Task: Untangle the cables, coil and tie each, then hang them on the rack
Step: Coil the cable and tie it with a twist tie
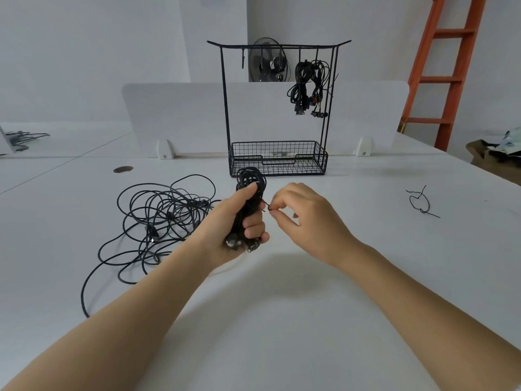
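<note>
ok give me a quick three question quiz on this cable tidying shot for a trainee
1. True or false: the left hand grips a coiled cable.
2. Where on the rack do the tied bundles hang? A left end, B right end, C in the basket.
3. Fill in: the right hand pinches a thin black ___ beside the coil.
Key: 1 true; 2 B; 3 tie.
</note>
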A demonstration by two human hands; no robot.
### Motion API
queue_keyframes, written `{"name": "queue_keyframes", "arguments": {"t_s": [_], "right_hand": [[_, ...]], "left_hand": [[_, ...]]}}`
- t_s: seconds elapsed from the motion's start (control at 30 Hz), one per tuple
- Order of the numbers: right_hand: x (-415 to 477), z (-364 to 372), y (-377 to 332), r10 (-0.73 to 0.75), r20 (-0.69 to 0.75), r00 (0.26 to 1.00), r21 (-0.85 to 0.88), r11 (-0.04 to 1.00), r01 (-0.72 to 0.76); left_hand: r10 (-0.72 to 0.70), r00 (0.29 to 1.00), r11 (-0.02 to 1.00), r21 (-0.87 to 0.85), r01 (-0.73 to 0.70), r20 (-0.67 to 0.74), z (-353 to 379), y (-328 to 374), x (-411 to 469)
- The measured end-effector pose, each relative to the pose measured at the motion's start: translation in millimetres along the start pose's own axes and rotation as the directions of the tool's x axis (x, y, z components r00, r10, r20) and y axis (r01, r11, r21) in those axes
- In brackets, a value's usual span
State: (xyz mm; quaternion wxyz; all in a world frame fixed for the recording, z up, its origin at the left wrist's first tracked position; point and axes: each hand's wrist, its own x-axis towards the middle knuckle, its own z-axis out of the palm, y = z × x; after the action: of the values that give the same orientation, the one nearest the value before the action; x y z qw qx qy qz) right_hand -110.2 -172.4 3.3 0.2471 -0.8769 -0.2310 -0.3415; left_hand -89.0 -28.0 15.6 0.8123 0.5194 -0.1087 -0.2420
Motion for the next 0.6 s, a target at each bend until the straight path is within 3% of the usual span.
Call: {"name": "queue_keyframes", "arguments": {"t_s": [0.07, 0.17, 0.27, 0.6], "right_hand": [[1.3, -2.6, -5.3, 0.114, 0.067, 0.991, 0.181, 0.976, -0.125], [2.7, -7.2, -6.8, 0.316, 0.171, 0.933, 0.403, 0.842, -0.359], [3.5, -6.7, -10.3, 0.375, 0.176, 0.910, 0.506, 0.759, -0.410], [-2.1, 2.4, -16.3, 0.302, 0.028, 0.953, 0.319, 0.901, -0.294]], "left_hand": [[-0.019, 0.999, 0.997, -0.071, 0.021, 0.029, 0.4, -0.3, -0.7], [-0.018, 0.997, 0.993, -0.116, 0.026, 0.071, 1.4, -0.6, -1.7], [-0.027, 0.995, 0.991, -0.125, 0.039, 0.095, 1.9, -0.2, -2.6], [-0.125, 0.974, 0.980, -0.128, 0.151, 0.191, 2.4, -4.2, -3.8]]}}
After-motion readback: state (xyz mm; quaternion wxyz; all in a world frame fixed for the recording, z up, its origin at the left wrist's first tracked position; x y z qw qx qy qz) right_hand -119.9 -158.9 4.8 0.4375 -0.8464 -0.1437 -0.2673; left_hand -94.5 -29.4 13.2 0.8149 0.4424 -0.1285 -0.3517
